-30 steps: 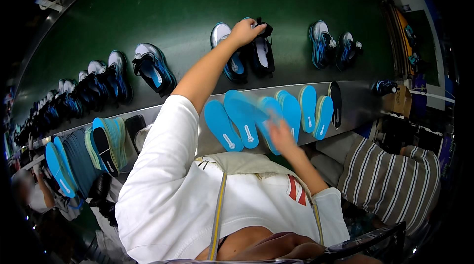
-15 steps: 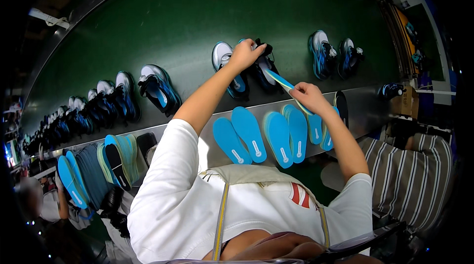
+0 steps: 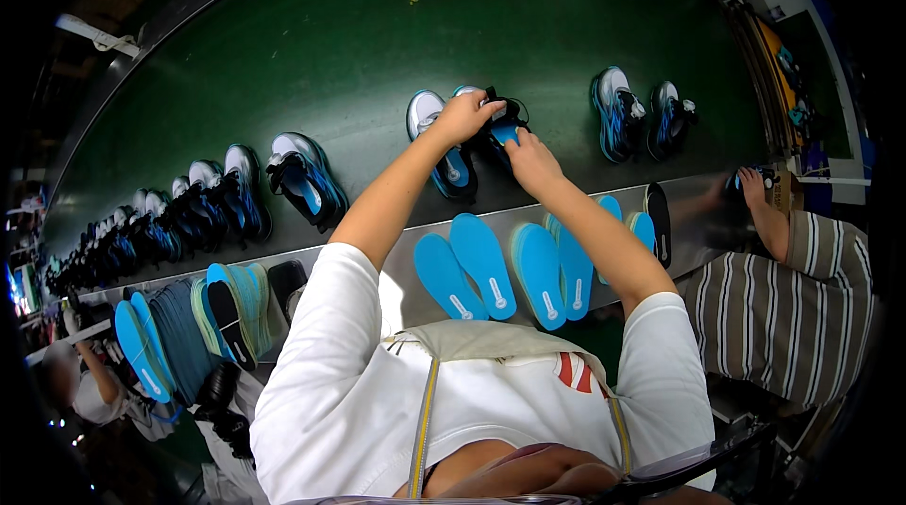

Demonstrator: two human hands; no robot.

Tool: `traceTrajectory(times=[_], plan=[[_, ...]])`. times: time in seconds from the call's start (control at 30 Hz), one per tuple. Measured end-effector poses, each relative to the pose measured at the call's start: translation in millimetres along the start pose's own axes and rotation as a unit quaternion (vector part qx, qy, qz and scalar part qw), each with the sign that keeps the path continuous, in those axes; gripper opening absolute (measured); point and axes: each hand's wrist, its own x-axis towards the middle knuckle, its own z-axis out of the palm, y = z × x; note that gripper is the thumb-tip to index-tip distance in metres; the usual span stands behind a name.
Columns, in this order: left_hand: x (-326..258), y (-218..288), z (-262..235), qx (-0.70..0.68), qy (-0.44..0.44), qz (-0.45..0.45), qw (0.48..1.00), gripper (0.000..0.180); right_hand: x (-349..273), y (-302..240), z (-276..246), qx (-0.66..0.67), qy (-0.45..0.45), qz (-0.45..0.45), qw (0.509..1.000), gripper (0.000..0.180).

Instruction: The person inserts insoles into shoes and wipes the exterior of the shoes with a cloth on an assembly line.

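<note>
A black and blue sneaker (image 3: 512, 110) stands on the green surface, and my left hand (image 3: 464, 116) is closed on its tongue, pulling the opening wide. My right hand (image 3: 533, 161) grips the heel end of a blue insole (image 3: 505, 132), whose front part is inside that sneaker. Just left of it is the matching sneaker (image 3: 424, 109) with a silver toe; a blue insole shows in its opening. Closer to my body, pairs of blue insoles (image 3: 479, 264) lie on the metal ledge, some partly hidden by my right forearm.
Two sneakers (image 3: 613, 113) stand to the right. On the left, a long row of sneakers (image 3: 241, 184) runs away beside stacked insoles (image 3: 226, 302). A co-worker in a striped shirt (image 3: 774, 316) reaches onto the surface at right. Another person (image 3: 99, 387) is at far left.
My right hand has moved forward and left, bringing the insole into the sneaker. My left hand stays at the tongue. The co-worker's hand at right has come onto the dark shoe there.
</note>
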Motion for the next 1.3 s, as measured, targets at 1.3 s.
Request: traceTrajectory(times=[1.3], plan=[[0,-2,21,-0.058,0.009,-0.052,0.997,0.042,42,24,14,-0.224,-0.347,-0.095,0.906,0.033]])
